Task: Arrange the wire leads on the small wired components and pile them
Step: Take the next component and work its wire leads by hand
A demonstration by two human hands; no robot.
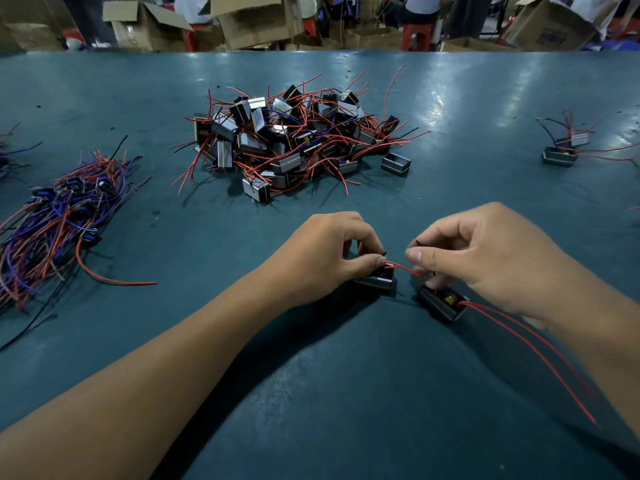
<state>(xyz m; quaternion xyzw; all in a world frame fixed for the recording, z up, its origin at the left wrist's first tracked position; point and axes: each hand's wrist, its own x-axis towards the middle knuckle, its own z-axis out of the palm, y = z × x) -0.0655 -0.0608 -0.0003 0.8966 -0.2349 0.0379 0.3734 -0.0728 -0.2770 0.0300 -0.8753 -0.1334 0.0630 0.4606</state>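
Teal and scuffed, the tabletop [346,393] carries both forearms, which reach in from the near edge and meet at the near centre. The left hand [329,247] arches knuckles-up, its fingers [375,260] curled and pinching a thin wire over a small black component [375,280] that lies under them. The right hand [485,254] mirrors it, thumb and forefinger closed on a red wire [403,268] that spans the short gap between the hands. Just under the right hand sits a second component [443,304], a dark open box with a yellow part inside, its long axis slanting from near right to far left. Two red leads [540,351] trail from its right end toward the near right, passing under the right wrist.

Farther off, at the centre, a heap of like components [294,140] bristles with red and black wires. To the left lies a loose bundle of red, purple and black wires [59,220]. At the far right stand a few more components [562,150]. Beyond the far edge, cardboard boxes [256,19] crowd the floor.
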